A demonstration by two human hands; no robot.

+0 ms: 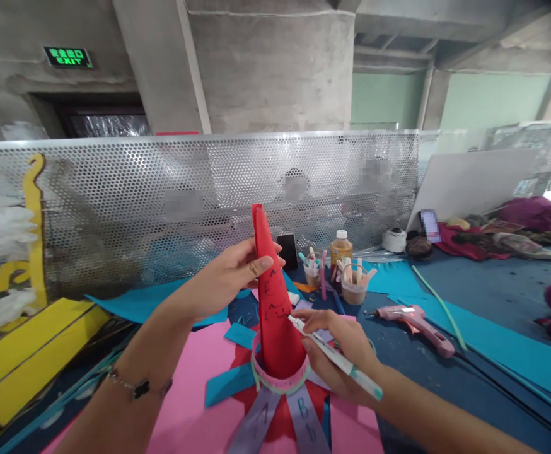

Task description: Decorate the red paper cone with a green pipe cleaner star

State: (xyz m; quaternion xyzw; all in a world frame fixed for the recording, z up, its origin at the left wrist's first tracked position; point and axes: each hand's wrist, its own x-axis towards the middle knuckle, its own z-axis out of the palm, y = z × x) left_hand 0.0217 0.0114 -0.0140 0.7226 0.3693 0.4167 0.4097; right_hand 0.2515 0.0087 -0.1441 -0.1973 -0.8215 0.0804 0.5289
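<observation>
A tall red paper cone point(273, 315) stands upright on a pink sheet point(195, 403), ringed at its base by a pink band with blue and lilac strips fanning out. My left hand point(231, 274) grips the cone near its upper part, fingers closed round it. My right hand point(339, 356) holds a white and teal marker point(335, 356), its tip touching the cone's side where black marks are drawn.
A pink glue gun point(415, 321) with a black cord lies to the right on the blue surface. Cups of sticks point(353, 280), a glue bottle point(341, 247) and a phone point(287, 251) stand behind the cone. Yellow boards lie at left, a perforated metal screen behind.
</observation>
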